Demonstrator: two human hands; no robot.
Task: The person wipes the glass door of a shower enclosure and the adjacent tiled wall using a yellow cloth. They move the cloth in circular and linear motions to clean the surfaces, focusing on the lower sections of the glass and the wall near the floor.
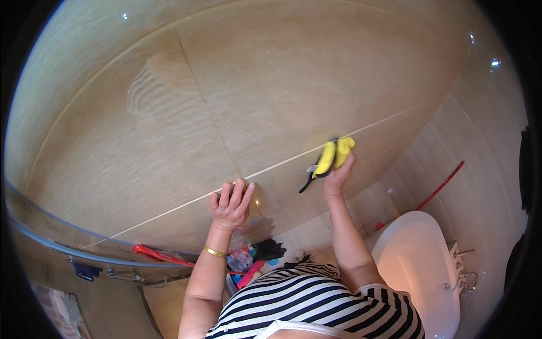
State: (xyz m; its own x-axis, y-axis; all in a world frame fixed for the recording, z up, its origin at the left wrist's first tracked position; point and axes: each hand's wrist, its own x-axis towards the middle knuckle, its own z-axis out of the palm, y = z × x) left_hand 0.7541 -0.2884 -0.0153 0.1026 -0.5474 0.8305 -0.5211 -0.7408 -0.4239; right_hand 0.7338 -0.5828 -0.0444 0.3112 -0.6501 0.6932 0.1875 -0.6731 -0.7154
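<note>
My left hand (232,203) rests with spread fingers on the tiled wall (271,101), its fingertips at a thin pale line that runs slantwise across the tiles; it holds nothing. A ring and a gold-coloured bracelet (214,251) are on that hand and wrist. My right hand (340,173) grips a yellow cloth with black edging (327,160) and presses it against the wall, just at and below the same pale line. A black strap or loop dangles from the cloth.
To the right stands a white bathtub (417,262) with wall taps (461,271). A red pole (442,184) leans behind it. Below my left hand lie a red long-handled thing (163,256), a black plastic bag (269,249) and colourful items. A shower rail (84,254) curves at the left.
</note>
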